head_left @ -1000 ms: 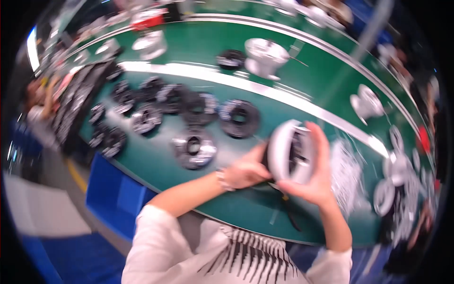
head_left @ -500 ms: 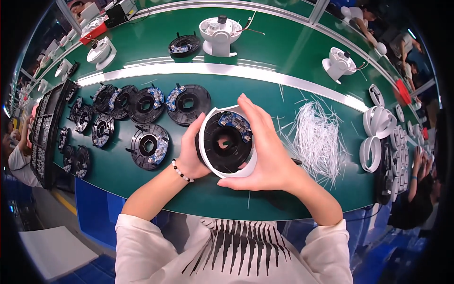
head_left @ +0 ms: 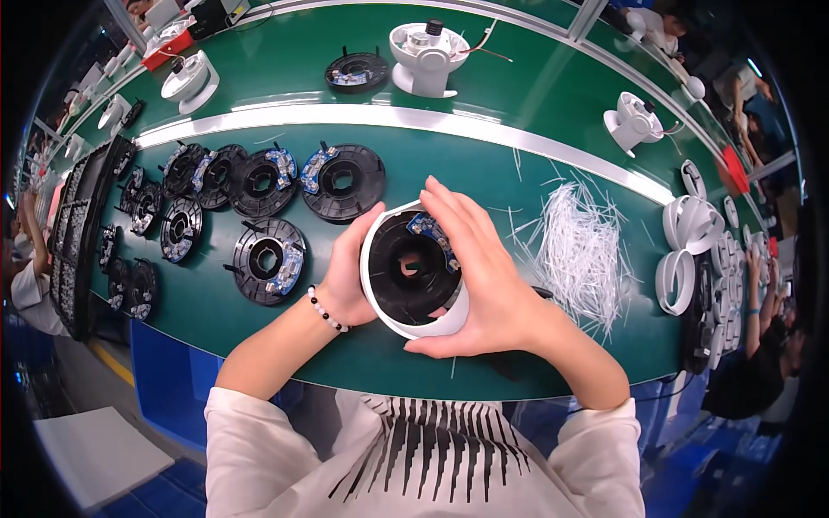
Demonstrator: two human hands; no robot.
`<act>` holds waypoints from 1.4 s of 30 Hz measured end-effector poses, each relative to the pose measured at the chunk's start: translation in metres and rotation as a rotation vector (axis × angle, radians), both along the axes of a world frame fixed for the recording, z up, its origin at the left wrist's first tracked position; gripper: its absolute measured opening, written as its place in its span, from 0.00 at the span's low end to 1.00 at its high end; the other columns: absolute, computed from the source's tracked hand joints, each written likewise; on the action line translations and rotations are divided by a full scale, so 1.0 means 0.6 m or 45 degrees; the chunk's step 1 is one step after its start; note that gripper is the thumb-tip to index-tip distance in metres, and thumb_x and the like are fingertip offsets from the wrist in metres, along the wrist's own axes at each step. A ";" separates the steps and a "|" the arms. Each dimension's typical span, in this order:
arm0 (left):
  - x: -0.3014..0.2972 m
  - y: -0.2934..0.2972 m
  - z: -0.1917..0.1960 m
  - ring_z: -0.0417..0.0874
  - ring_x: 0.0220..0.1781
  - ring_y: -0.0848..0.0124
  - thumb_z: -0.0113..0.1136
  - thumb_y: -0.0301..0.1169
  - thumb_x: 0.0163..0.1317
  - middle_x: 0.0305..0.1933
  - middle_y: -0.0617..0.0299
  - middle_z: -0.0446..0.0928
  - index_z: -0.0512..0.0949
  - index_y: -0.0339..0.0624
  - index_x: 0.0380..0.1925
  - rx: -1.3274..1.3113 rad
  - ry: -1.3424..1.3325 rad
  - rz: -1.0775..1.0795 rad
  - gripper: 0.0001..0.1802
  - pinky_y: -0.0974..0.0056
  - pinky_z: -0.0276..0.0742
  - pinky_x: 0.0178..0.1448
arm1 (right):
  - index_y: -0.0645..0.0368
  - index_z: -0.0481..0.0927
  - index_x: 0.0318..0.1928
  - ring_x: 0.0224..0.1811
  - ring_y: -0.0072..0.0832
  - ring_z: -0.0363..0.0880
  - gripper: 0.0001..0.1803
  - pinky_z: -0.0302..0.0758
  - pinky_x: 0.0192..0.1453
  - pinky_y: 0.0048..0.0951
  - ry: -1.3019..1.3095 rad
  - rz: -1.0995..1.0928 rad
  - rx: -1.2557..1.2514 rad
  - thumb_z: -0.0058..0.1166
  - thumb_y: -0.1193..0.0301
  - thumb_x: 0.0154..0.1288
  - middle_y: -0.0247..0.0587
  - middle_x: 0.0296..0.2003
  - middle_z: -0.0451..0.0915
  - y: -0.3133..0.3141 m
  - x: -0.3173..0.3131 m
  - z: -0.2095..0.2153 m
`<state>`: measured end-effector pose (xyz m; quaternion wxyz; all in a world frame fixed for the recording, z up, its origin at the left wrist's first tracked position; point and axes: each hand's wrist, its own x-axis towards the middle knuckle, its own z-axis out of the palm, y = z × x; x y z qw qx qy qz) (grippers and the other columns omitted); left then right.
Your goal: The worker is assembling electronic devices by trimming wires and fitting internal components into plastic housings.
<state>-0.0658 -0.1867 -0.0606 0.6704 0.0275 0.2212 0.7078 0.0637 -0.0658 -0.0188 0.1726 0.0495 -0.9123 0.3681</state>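
In front of my body I hold a white ring (head_left: 443,328) with a black round disc (head_left: 395,285) seated inside it. The disc has a hole in its middle and a curved blue circuit board (head_left: 425,228) near its upper right. My left hand (head_left: 347,274) is wrapped round the left side of the ring. Against the right side presses my right hand (head_left: 488,281), its fingers on top and its thumb at the bottom edge. Parts of the ring are hidden behind both hands.
Several black discs with blue boards (head_left: 269,261) lie on the green table's left, beside a black rack (head_left: 82,237). Right of my hands is a heap of thin white strips (head_left: 580,255); white rings (head_left: 673,281) stack farther right. White fan-like bodies (head_left: 425,60) stand on the green belt beyond.
The white bodies and black disc on the far green belt have shifted to the right. My right hand's fingers have slid slightly along the ring; both hands keep their hold.
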 end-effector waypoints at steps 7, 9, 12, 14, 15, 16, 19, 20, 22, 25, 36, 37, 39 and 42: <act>-0.004 0.000 0.002 0.75 0.47 0.63 0.35 0.48 0.63 0.46 0.54 0.73 0.70 0.42 0.47 -0.082 -0.029 -0.003 0.25 0.58 0.72 0.52 | 0.65 0.47 0.62 0.62 0.54 0.49 0.61 0.53 0.62 0.44 -0.026 0.089 -0.014 0.70 0.57 0.27 0.62 0.60 0.50 0.018 -0.015 -0.006; -0.003 0.001 -0.002 0.76 0.45 0.63 0.35 0.47 0.63 0.45 0.55 0.73 0.69 0.41 0.47 -0.081 -0.027 0.010 0.24 0.58 0.73 0.51 | 0.65 0.47 0.62 0.62 0.50 0.51 0.62 0.57 0.62 0.39 -0.111 0.178 -0.313 0.71 0.57 0.26 0.61 0.59 0.52 0.042 -0.024 -0.004; -0.002 -0.003 0.007 0.76 0.45 0.64 0.35 0.47 0.63 0.46 0.55 0.73 0.70 0.41 0.47 -0.063 -0.053 -0.020 0.24 0.59 0.73 0.51 | 0.64 0.47 0.62 0.63 0.48 0.51 0.62 0.57 0.62 0.39 -0.084 0.257 -0.316 0.71 0.59 0.25 0.59 0.59 0.54 0.043 -0.030 0.000; -0.004 -0.005 0.006 0.76 0.46 0.64 0.35 0.47 0.63 0.46 0.55 0.73 0.70 0.41 0.47 -0.029 -0.062 0.028 0.24 0.59 0.73 0.51 | 0.63 0.50 0.62 0.63 0.51 0.50 0.61 0.55 0.62 0.42 -0.018 0.238 -0.064 0.70 0.61 0.24 0.57 0.60 0.52 0.027 -0.029 0.005; -0.007 -0.005 0.009 0.75 0.46 0.65 0.35 0.46 0.63 0.46 0.56 0.73 0.70 0.41 0.47 -0.060 -0.057 0.017 0.23 0.60 0.73 0.50 | 0.63 0.50 0.62 0.63 0.51 0.50 0.61 0.55 0.62 0.42 -0.020 0.242 -0.063 0.70 0.61 0.24 0.57 0.60 0.52 0.022 -0.028 0.004; -0.008 -0.008 0.005 0.75 0.46 0.65 0.35 0.46 0.63 0.46 0.56 0.73 0.70 0.41 0.47 -0.059 -0.060 0.020 0.23 0.60 0.73 0.50 | 0.63 0.50 0.62 0.63 0.52 0.50 0.61 0.54 0.62 0.42 -0.032 0.222 0.002 0.70 0.61 0.24 0.57 0.61 0.52 0.018 -0.027 0.002; -0.010 -0.012 -0.004 0.75 0.47 0.65 0.35 0.45 0.63 0.46 0.56 0.73 0.70 0.42 0.46 -0.025 -0.064 0.003 0.22 0.60 0.73 0.50 | 0.63 0.51 0.61 0.63 0.52 0.50 0.60 0.54 0.63 0.43 -0.060 0.231 0.033 0.70 0.62 0.24 0.56 0.61 0.52 0.020 -0.026 -0.002; -0.010 -0.010 -0.003 0.76 0.46 0.65 0.35 0.44 0.63 0.46 0.56 0.73 0.70 0.42 0.46 -0.028 -0.072 -0.035 0.22 0.60 0.73 0.51 | 0.63 0.51 0.62 0.63 0.52 0.50 0.60 0.54 0.63 0.43 -0.070 0.257 -0.003 0.70 0.62 0.23 0.56 0.61 0.52 0.025 -0.025 -0.003; -0.012 -0.009 -0.003 0.77 0.44 0.65 0.35 0.42 0.63 0.44 0.56 0.74 0.70 0.41 0.46 -0.040 -0.081 -0.064 0.22 0.59 0.74 0.50 | 0.62 0.51 0.62 0.63 0.53 0.50 0.60 0.53 0.63 0.43 -0.065 0.382 -0.156 0.70 0.62 0.23 0.56 0.61 0.52 0.039 -0.028 0.005; -0.012 -0.008 -0.002 0.77 0.43 0.65 0.34 0.42 0.63 0.43 0.56 0.75 0.70 0.42 0.46 -0.045 -0.109 -0.077 0.21 0.60 0.75 0.49 | 0.62 0.52 0.61 0.63 0.51 0.50 0.59 0.53 0.63 0.43 -0.083 0.378 -0.115 0.70 0.62 0.23 0.55 0.61 0.52 0.038 -0.028 0.014; -0.009 -0.003 0.007 0.74 0.50 0.60 0.33 0.61 0.58 0.50 0.54 0.71 0.66 0.44 0.52 0.017 -0.181 0.049 0.35 0.55 0.70 0.54 | 0.67 0.50 0.60 0.61 0.49 0.53 0.61 0.56 0.59 0.43 -0.081 0.200 0.092 0.70 0.60 0.23 0.57 0.60 0.53 0.018 -0.037 0.000; -0.009 -0.005 0.005 0.74 0.50 0.60 0.33 0.61 0.58 0.50 0.54 0.71 0.66 0.44 0.52 0.013 -0.182 0.048 0.35 0.55 0.70 0.54 | 0.67 0.50 0.60 0.61 0.48 0.53 0.61 0.56 0.59 0.43 -0.075 0.190 0.098 0.70 0.59 0.22 0.56 0.59 0.54 0.016 -0.039 -0.001; -0.006 -0.004 0.001 0.74 0.50 0.60 0.33 0.62 0.58 0.50 0.54 0.71 0.65 0.44 0.52 0.023 -0.156 0.087 0.36 0.55 0.70 0.54 | 0.68 0.50 0.60 0.61 0.48 0.54 0.62 0.56 0.58 0.43 -0.072 0.161 0.067 0.69 0.59 0.22 0.56 0.59 0.55 0.016 -0.039 -0.007; -0.006 -0.005 -0.008 0.75 0.48 0.63 0.39 0.56 0.58 0.48 0.55 0.72 0.67 0.43 0.51 0.077 -0.069 0.103 0.31 0.58 0.72 0.52 | 0.66 0.50 0.61 0.60 0.47 0.55 0.62 0.56 0.59 0.42 -0.036 0.074 0.032 0.69 0.57 0.22 0.53 0.59 0.56 0.012 -0.037 -0.015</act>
